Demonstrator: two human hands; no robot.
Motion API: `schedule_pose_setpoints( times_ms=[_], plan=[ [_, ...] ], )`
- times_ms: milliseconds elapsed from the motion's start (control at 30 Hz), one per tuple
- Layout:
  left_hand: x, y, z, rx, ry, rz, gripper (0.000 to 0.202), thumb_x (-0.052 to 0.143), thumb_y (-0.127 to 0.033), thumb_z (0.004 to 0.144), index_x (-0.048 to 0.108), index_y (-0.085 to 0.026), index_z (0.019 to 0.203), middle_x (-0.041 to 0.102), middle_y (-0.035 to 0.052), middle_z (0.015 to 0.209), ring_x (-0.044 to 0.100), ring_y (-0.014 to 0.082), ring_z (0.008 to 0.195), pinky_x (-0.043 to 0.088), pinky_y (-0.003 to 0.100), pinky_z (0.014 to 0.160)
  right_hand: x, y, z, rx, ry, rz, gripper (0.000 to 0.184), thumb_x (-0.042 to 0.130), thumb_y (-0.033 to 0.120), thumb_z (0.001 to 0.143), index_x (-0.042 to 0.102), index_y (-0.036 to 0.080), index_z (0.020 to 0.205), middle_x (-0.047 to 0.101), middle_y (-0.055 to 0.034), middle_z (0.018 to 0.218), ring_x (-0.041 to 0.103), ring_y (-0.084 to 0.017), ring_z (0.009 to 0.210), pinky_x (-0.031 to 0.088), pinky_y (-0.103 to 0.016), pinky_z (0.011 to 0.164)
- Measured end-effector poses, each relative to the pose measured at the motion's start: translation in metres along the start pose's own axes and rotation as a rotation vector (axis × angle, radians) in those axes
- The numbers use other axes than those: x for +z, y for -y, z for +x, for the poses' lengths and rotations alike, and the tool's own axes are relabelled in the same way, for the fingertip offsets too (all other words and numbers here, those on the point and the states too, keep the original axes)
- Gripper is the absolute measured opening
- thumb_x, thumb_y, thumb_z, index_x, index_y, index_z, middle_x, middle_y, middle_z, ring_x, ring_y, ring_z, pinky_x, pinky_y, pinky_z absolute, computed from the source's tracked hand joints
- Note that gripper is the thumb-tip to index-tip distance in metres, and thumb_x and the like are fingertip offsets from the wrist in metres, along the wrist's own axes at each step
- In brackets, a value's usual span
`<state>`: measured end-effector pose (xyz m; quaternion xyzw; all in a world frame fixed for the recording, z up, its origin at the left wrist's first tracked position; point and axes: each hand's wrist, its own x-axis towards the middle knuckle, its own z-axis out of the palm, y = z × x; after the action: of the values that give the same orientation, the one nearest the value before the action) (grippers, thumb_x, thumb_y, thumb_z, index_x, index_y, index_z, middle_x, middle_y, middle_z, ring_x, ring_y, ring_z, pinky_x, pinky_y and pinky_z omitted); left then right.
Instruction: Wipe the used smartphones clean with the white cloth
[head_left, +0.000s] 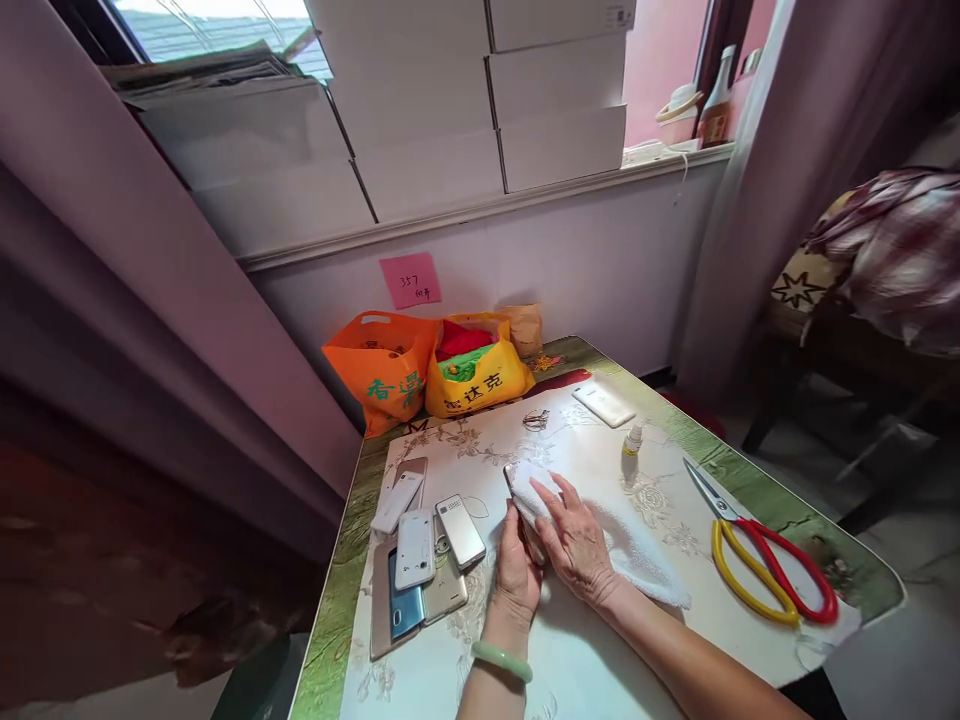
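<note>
My left hand (517, 572) is closed around a dark-edged mobile phone (508, 477), held just above the table and mostly hidden under a white cloth (637, 545). From the right, my right hand (576, 540) presses the cloth onto the phone's face, its fingers bent over the fabric. The rest of the cloth trails towards my right forearm. Left of my hands lies a pile of phones, among them a silver phone (461, 532), a white phone (415, 548) and a blue phone (405, 605).
Red-and-yellow-handled scissors (757, 570) lie on the right, near a small dropper bottle (631, 441). Another white phone (604, 404) lies farther back by a coiled cable (535, 420). An orange bag (382, 375) and a yellow bag (480, 385) stand at the table's far edge.
</note>
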<state>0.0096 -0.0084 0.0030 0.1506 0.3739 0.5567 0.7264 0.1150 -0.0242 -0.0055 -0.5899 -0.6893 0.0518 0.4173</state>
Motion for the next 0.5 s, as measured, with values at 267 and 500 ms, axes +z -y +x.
schedule_pose_setpoints(
  times_ms=[267,500],
  plan=[
    [0.002,-0.008,-0.006,-0.034,0.068,-0.091,0.036,0.069,-0.046,0.087,0.075,-0.019,0.110,0.076,0.0094,0.116,0.067,0.0221,0.117,0.051,0.034,0.106,-0.020,0.016,-0.019,0.112,0.034,0.007,0.042,0.037,0.034,0.104,0.061,0.027,0.137,0.060,-0.0109,0.129,0.068,-0.022,0.103,0.060,-0.035,0.085],
    [-0.008,-0.004,-0.007,-0.043,0.136,0.003,0.054,0.063,-0.063,0.084,0.075,-0.017,0.107,0.077,0.0127,0.106,0.068,0.0288,0.112,0.055,0.041,0.102,-0.031,0.037,-0.019,-0.088,0.133,-0.061,0.039,0.039,0.031,0.103,0.063,0.029,0.134,0.063,-0.0098,0.118,0.069,-0.019,0.090,0.057,-0.026,0.070]
  ],
)
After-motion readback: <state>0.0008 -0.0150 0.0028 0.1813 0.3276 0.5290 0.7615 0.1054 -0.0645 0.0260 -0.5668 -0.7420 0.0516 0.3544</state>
